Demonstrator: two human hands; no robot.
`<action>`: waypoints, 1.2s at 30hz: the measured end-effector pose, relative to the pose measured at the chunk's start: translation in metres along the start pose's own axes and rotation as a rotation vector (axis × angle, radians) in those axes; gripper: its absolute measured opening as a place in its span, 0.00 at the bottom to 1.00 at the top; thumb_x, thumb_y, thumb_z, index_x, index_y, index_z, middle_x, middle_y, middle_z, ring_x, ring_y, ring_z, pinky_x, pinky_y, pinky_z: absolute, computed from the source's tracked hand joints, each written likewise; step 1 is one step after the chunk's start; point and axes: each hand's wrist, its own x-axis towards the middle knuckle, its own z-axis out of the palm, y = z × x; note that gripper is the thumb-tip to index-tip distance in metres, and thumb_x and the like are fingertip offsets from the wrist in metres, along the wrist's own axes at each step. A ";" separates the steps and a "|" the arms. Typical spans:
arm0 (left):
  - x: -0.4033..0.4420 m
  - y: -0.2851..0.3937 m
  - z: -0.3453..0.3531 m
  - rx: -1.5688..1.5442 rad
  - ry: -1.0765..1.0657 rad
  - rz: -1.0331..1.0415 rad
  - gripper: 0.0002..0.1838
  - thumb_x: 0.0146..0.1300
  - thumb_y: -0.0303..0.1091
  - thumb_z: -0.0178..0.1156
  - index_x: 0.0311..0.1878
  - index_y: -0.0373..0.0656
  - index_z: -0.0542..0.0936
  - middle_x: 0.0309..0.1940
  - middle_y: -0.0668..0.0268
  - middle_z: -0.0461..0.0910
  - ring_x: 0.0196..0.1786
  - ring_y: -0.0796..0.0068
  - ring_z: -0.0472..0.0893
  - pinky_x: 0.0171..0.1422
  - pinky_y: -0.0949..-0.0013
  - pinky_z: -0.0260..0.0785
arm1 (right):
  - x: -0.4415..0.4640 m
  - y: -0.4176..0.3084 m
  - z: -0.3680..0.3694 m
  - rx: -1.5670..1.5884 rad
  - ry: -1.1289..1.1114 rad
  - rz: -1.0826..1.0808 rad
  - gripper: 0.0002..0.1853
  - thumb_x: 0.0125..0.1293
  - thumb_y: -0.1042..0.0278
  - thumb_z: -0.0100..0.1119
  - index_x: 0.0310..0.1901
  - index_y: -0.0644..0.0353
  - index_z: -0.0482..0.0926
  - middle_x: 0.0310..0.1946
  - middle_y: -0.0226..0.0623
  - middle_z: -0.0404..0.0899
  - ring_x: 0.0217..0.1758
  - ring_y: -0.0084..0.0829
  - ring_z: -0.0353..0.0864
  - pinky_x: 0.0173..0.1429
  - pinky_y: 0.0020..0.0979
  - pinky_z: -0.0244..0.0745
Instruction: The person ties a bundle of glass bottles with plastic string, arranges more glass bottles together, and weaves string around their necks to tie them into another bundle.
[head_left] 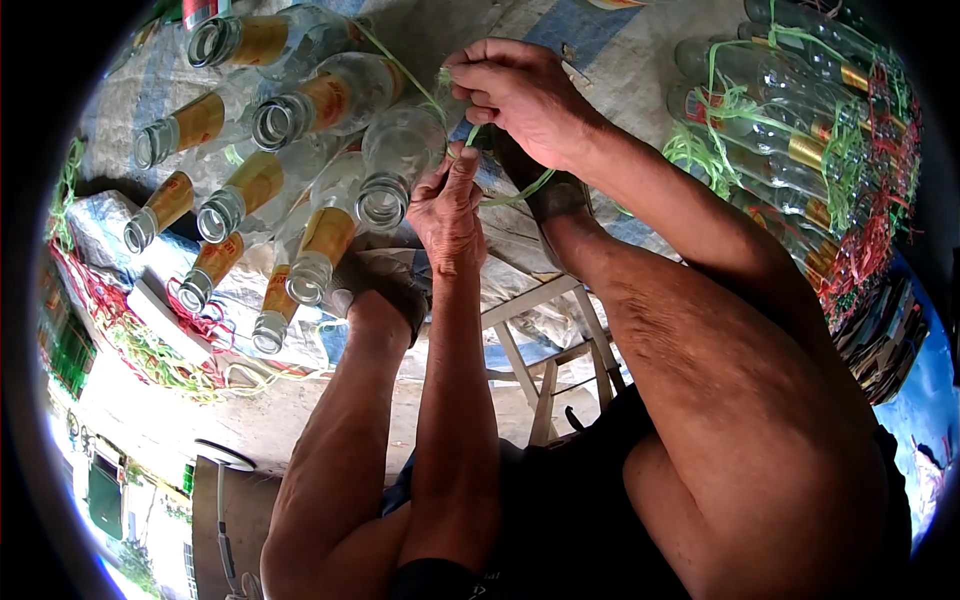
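Note:
Empty clear glass bottles (pixel 330 110) lie in a bundle on the left, their mouths pointing toward me and several with yellow-orange neck labels. A green plastic string (pixel 415 85) runs along the bundle's right side. My left hand (pixel 450 212) is closed with thumb and fingers pinching the string, right beside the nearest bottle (pixel 382 200). Above it, my right hand (pixel 525 100) is also closed, its fingertips together on the string near the bundle's edge. A loose length of string hangs below the hands toward my shoe. The fingers partly hide the string where they grip it.
More bottles (pixel 765 130) tied with green string lie at the right, beside red and green string bunches (pixel 870 200). A woven plastic sheet (pixel 620 90) covers the ground. A small wooden stool (pixel 550 320) stands between my legs. Tangled string (pixel 150 340) lies at the left.

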 end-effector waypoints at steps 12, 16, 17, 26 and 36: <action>0.001 0.004 -0.002 -0.034 -0.156 -0.049 0.05 0.73 0.32 0.66 0.39 0.46 0.80 0.26 0.80 0.66 0.25 0.87 0.58 0.32 0.76 0.53 | -0.001 -0.019 -0.012 -0.196 -0.016 -0.154 0.12 0.73 0.69 0.64 0.52 0.67 0.82 0.38 0.37 0.84 0.36 0.22 0.83 0.47 0.30 0.84; 0.005 0.007 -0.004 -0.096 -0.188 -0.097 0.05 0.73 0.30 0.62 0.37 0.46 0.79 0.27 0.78 0.68 0.25 0.85 0.59 0.32 0.74 0.54 | -0.004 -0.023 -0.011 -0.375 -0.051 -0.282 0.11 0.72 0.70 0.65 0.51 0.66 0.82 0.39 0.37 0.84 0.39 0.24 0.85 0.48 0.30 0.84; 0.004 0.006 -0.005 -0.110 -0.198 -0.114 0.05 0.73 0.29 0.62 0.37 0.45 0.79 0.27 0.77 0.69 0.25 0.85 0.60 0.32 0.74 0.55 | -0.006 -0.025 -0.010 -0.357 -0.063 -0.278 0.11 0.72 0.70 0.65 0.51 0.66 0.82 0.39 0.37 0.84 0.39 0.24 0.85 0.48 0.30 0.84; 0.005 0.010 -0.005 -0.148 -0.166 -0.176 0.05 0.73 0.29 0.61 0.39 0.41 0.78 0.33 0.71 0.74 0.27 0.84 0.63 0.33 0.74 0.57 | -0.019 -0.029 -0.005 -0.278 -0.092 -0.287 0.07 0.69 0.71 0.69 0.45 0.63 0.84 0.31 0.26 0.83 0.32 0.16 0.82 0.40 0.21 0.80; 0.006 0.016 -0.005 -0.145 -0.172 -0.209 0.05 0.73 0.29 0.61 0.38 0.42 0.78 0.32 0.70 0.74 0.26 0.84 0.63 0.32 0.74 0.57 | -0.027 -0.034 -0.021 -0.423 -0.094 -0.021 0.12 0.71 0.69 0.65 0.51 0.66 0.83 0.31 0.29 0.80 0.28 0.17 0.76 0.33 0.22 0.73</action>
